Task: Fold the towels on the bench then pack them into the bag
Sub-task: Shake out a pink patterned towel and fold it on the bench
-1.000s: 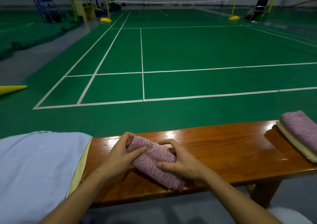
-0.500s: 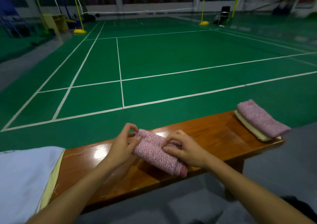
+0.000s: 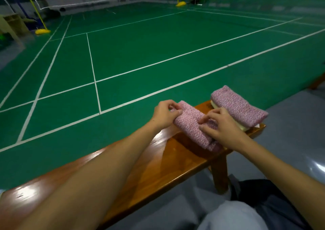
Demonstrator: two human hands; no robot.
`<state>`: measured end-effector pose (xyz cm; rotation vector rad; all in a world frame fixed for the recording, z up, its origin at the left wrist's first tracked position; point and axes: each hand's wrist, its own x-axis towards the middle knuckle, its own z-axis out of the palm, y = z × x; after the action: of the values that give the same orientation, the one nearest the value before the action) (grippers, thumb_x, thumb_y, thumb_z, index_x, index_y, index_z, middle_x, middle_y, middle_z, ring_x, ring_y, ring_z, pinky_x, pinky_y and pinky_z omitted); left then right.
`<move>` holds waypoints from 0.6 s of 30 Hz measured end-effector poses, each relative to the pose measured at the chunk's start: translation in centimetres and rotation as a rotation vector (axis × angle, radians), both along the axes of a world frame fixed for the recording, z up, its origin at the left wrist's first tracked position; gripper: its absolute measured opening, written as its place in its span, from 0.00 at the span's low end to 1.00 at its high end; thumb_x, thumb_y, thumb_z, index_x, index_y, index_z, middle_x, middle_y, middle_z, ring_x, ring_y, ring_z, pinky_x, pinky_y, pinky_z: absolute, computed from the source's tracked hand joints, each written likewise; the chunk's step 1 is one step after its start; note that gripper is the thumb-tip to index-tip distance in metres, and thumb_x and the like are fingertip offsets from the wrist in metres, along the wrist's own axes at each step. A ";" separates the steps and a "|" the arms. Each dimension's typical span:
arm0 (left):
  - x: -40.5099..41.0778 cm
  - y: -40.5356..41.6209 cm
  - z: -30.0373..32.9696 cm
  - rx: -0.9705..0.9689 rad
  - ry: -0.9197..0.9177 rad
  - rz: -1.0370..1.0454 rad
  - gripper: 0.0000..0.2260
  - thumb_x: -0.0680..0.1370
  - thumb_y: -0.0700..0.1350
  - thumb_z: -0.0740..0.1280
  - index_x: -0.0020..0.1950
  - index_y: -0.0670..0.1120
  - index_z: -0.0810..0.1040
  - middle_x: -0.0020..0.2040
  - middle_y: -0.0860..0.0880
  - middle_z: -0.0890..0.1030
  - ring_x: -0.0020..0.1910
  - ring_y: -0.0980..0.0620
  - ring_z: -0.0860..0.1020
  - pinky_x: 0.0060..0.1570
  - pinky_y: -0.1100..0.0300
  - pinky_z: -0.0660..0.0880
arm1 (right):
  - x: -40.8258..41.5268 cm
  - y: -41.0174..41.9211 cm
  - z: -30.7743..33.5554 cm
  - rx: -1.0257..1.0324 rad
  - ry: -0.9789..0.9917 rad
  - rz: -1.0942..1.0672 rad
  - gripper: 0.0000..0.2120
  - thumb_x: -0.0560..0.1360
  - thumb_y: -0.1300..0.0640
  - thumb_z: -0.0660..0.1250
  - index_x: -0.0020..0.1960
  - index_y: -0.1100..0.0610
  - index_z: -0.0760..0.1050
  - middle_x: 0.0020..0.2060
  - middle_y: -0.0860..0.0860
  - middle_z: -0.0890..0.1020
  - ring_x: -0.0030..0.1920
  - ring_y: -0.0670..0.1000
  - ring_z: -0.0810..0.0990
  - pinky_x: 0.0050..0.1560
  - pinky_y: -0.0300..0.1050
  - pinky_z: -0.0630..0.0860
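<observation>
Your folded pink towel (image 3: 192, 124) lies on the worktop (image 3: 158, 161), just beside the stacked towels (image 3: 241, 106) at its end. It could spring open or slide off the near edge if you lift unevenly. Your left hand (image 3: 165, 114) pinches its far end; your right hand (image 3: 223, 126) rests on top, fingers (image 3: 207, 119) spread fairly straight.

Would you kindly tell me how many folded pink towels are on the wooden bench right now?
2. One folded pink towel sits between both hands mid-bench; the other pink towel tops a cream layer at the bench's right end. More may lie out of view.
</observation>
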<state>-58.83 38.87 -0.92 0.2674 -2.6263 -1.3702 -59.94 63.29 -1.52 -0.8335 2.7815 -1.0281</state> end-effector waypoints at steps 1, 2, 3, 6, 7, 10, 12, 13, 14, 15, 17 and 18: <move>-1.9 0.8 0.3 -0.018 0.016 -0.004 0.05 0.77 0.44 0.76 0.51 0.45 0.86 0.51 0.48 0.85 0.55 0.51 0.80 0.54 0.58 0.74 | -1.2 0.6 0.1 -0.003 0.014 -0.037 0.11 0.78 0.46 0.73 0.58 0.47 0.82 0.61 0.49 0.68 0.62 0.46 0.69 0.66 0.45 0.68; -3.6 1.5 0.5 -0.037 0.029 -0.012 0.05 0.77 0.45 0.76 0.51 0.45 0.86 0.50 0.48 0.85 0.54 0.51 0.81 0.55 0.57 0.76 | -2.3 1.2 0.3 0.004 0.031 -0.069 0.12 0.78 0.45 0.73 0.59 0.48 0.82 0.61 0.50 0.68 0.61 0.47 0.69 0.64 0.46 0.69; -5.1 2.0 0.4 -0.070 0.041 -0.028 0.06 0.77 0.46 0.76 0.52 0.46 0.86 0.51 0.49 0.86 0.54 0.51 0.82 0.57 0.55 0.77 | -3.4 1.7 0.4 0.045 0.068 -0.099 0.13 0.78 0.44 0.72 0.60 0.48 0.82 0.62 0.51 0.68 0.60 0.48 0.71 0.64 0.47 0.72; -7.9 3.5 -1.2 -0.307 -0.036 -0.160 0.12 0.79 0.52 0.74 0.59 0.49 0.86 0.60 0.48 0.85 0.62 0.49 0.81 0.66 0.51 0.76 | -6.2 2.9 -0.3 0.469 0.281 -0.141 0.18 0.79 0.35 0.66 0.58 0.46 0.83 0.62 0.52 0.73 0.60 0.54 0.74 0.59 0.56 0.78; -8.1 4.0 -2.2 -0.386 -0.087 -0.225 0.14 0.79 0.53 0.74 0.61 0.49 0.85 0.61 0.48 0.85 0.62 0.48 0.80 0.66 0.51 0.76 | -6.7 3.0 -0.7 0.594 0.305 -0.133 0.20 0.78 0.32 0.64 0.57 0.45 0.82 0.60 0.51 0.75 0.60 0.55 0.73 0.58 0.56 0.78; -7.5 4.8 -5.0 -0.460 -0.125 -0.298 0.16 0.79 0.53 0.74 0.65 0.50 0.80 0.53 0.51 0.84 0.59 0.49 0.80 0.61 0.49 0.77 | -7.3 3.1 -1.7 0.649 0.240 -0.112 0.22 0.77 0.30 0.64 0.55 0.46 0.80 0.56 0.50 0.75 0.60 0.54 0.74 0.56 0.55 0.78; -7.0 4.6 -5.7 -0.458 -0.074 -0.288 0.16 0.80 0.50 0.72 0.66 0.51 0.77 0.52 0.53 0.82 0.62 0.50 0.78 0.63 0.49 0.76 | -7.6 2.9 -1.8 0.624 0.223 -0.100 0.21 0.77 0.30 0.64 0.53 0.47 0.79 0.55 0.50 0.75 0.59 0.54 0.74 0.56 0.54 0.78; -6.8 4.5 -5.6 -0.465 -0.061 -0.287 0.16 0.80 0.49 0.72 0.67 0.51 0.77 0.56 0.51 0.81 0.64 0.49 0.76 0.65 0.48 0.74 | -7.6 2.8 -1.8 0.621 0.223 -0.091 0.21 0.77 0.30 0.64 0.53 0.47 0.79 0.55 0.50 0.75 0.59 0.54 0.74 0.56 0.54 0.78; -6.6 4.3 -5.4 -0.476 -0.062 -0.281 0.17 0.80 0.49 0.71 0.68 0.52 0.77 0.62 0.50 0.79 0.66 0.49 0.75 0.66 0.48 0.74 | -7.5 2.8 -1.5 0.625 0.220 -0.088 0.21 0.77 0.31 0.65 0.53 0.48 0.79 0.55 0.50 0.75 0.59 0.54 0.74 0.56 0.54 0.78; -6.1 4.1 -5.0 -0.479 -0.062 -0.271 0.16 0.80 0.49 0.70 0.68 0.53 0.77 0.64 0.49 0.78 0.66 0.49 0.74 0.67 0.48 0.73 | -7.4 2.8 -1.4 0.626 0.224 -0.092 0.21 0.77 0.31 0.65 0.53 0.48 0.79 0.54 0.51 0.76 0.58 0.54 0.74 0.57 0.54 0.78; -5.0 3.6 -3.8 -0.457 -0.037 -0.245 0.13 0.80 0.49 0.69 0.64 0.53 0.80 0.62 0.50 0.79 0.63 0.50 0.77 0.65 0.46 0.76 | -7.0 2.6 -1.1 0.586 0.267 -0.129 0.19 0.80 0.35 0.64 0.52 0.50 0.80 0.52 0.51 0.78 0.56 0.55 0.75 0.57 0.54 0.78; -4.2 3.2 -3.0 -0.435 -0.015 -0.237 0.10 0.80 0.49 0.68 0.61 0.53 0.81 0.60 0.51 0.81 0.59 0.52 0.79 0.62 0.46 0.78 | -6.7 2.4 -0.9 0.541 0.282 -0.158 0.17 0.81 0.38 0.64 0.51 0.51 0.81 0.50 0.50 0.79 0.55 0.55 0.75 0.56 0.53 0.78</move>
<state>-63.02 42.08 -3.97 -0.0940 -2.9510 -0.8109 -66.60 65.65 -2.46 -0.7307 3.1549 -0.1359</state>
